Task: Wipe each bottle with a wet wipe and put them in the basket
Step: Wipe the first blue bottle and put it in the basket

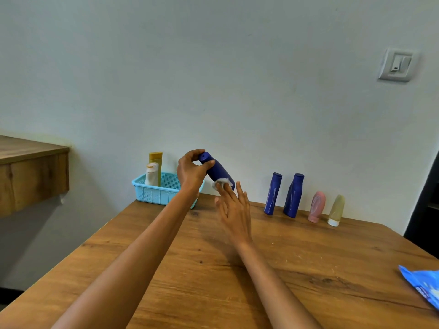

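No label is readable. The left hand (192, 170) grips a blue bottle (219, 173) by its cap end, tilted above the counter's (213, 269) far edge. The right hand (234, 210), fingers straight, presses a white wipe (221, 182) against it. A turquoise basket (154, 192) (far-left corner) holds a yellow bottle (156, 160) and a white bottle (152, 174).

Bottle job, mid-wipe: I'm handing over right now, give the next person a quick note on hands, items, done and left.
Left hand: grip on the cap end of a blue bottle, held tilted above the table.
Right hand: straight fingers press a white wipe against the bottle's lower end.
Basket, far left of the table: holds a yellow bottle and a white bottle.
Left to do: finish this bottle and basket it, then the two blue bottles, the pink tube and the pale tube along the wall.
Wipe pack: right table edge.
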